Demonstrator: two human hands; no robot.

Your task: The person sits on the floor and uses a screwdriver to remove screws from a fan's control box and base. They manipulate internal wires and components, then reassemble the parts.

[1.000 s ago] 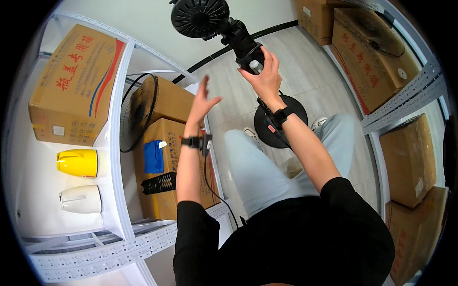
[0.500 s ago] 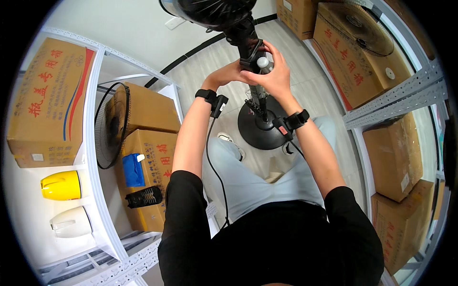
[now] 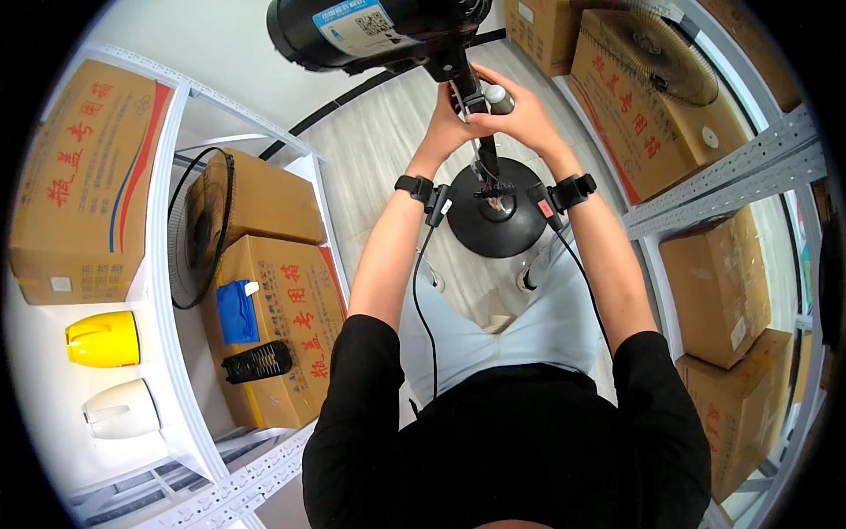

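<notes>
My left hand is closed around the black fan stand's upper column from the left. My right hand grips the same column from the right, beside a silver-topped cylindrical knob. Above them, the black motor housing bears a blue-and-white label and has no blades or guard on it. Below, the pole runs down to a round black base on the floor, between my feet and the wall. Both wrists wear black straps with cabled modules.
Left rack holds cardboard boxes, a wire fan guard, yellow and white plastic housings, a blue item and a black vented part. Right racks hold boxes and another guard.
My left hand has moved up from mid-air onto the column opposite my right hand. The motor housing has swung nearer, now showing its labelled side, and the stand appears more upright.
</notes>
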